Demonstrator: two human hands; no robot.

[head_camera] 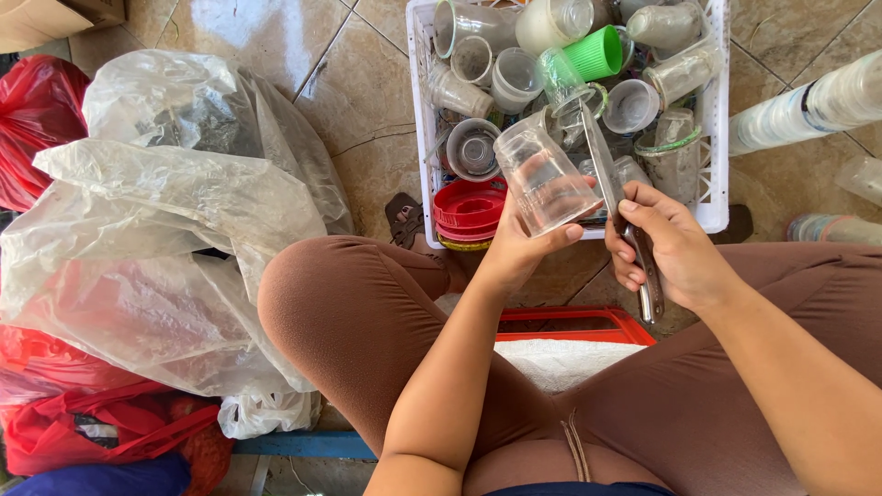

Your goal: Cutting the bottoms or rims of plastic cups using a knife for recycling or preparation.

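A plastic-sorting spot on a tiled floor (358, 92): white crate (421, 110) of used clear cups at top centre, bulging clear sacks (175, 230) at left, stacked cups (808, 110) upper right.

A crate (418, 110) of cups stands far; plastic bags (156, 230) lie left; stacked cups (808, 110) lie right; a tray (574, 323) sits near, between the knees.

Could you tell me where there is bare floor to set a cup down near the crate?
Bare tile lies between the clear plastic bags and the white crate, and more at the top right above the stacked cups. The crate is packed with cups. The left hand holds a clear cup; the right hand holds a blade.
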